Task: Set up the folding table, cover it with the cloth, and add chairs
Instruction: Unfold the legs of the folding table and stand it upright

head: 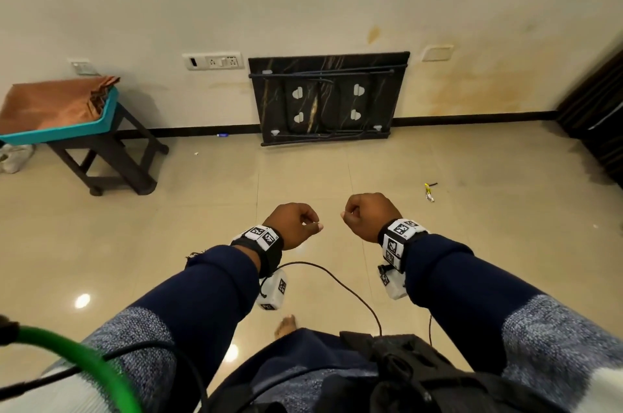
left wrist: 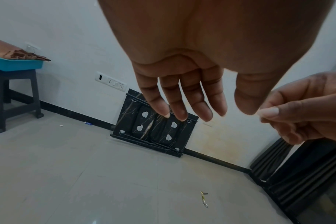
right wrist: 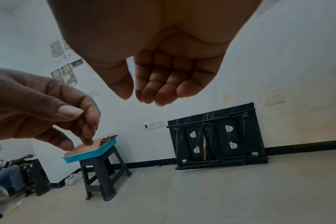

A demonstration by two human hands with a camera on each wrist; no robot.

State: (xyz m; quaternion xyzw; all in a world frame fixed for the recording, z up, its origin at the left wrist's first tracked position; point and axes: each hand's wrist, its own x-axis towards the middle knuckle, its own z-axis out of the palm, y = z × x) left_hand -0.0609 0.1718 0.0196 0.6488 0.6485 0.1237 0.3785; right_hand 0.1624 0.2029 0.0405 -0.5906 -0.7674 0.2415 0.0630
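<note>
The folding table (head: 328, 99) is folded flat, black with marble veining, and leans on its edge against the far wall with its legs tucked in; it also shows in both wrist views (left wrist: 155, 128) (right wrist: 217, 136). A brown cloth (head: 50, 102) lies folded in a teal tray (head: 67, 134) on a dark plastic stool (head: 111, 156) at the left. My left hand (head: 296, 225) and right hand (head: 367, 215) hover side by side over the tiled floor, well short of the table. Both hold nothing. The left fingers (left wrist: 182, 97) hang relaxed; the right fingers (right wrist: 163, 84) curl loosely.
A dark curtain (head: 596, 115) hangs at the right edge. A small yellow scrap (head: 428, 191) lies on the floor ahead to the right. White shoes (head: 13, 158) sit beside the stool. A seated person (right wrist: 2, 171) is far left. Open tiled floor stretches between me and the wall.
</note>
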